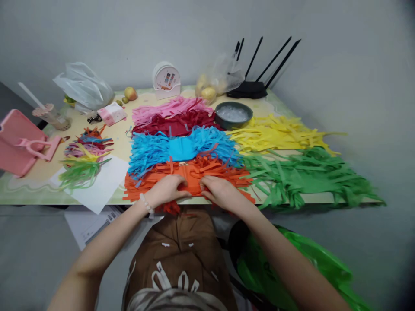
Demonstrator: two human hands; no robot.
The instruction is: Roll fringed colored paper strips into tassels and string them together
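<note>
My left hand [168,190] and my right hand [219,192] both rest on a pile of fringed orange paper [191,175] at the table's near edge. Their fingers curl onto the orange strip between them and pinch it. A bead bracelet circles my left wrist. Just behind the orange pile lies fringed blue paper [181,149], then dark red paper [177,124] and pink paper [168,110]. Fringed green paper [308,179] spreads to the right of my right hand, with yellow paper [279,134] behind it.
A dark bowl [233,115] of white paste sits mid-table. Left: a multicoloured paper bundle [86,157] on white sheets, a pink stand [22,142], a drink cup [52,115], a plastic bag [84,86]. A router [253,88] stands at the back. A green bag [301,263] lies below right.
</note>
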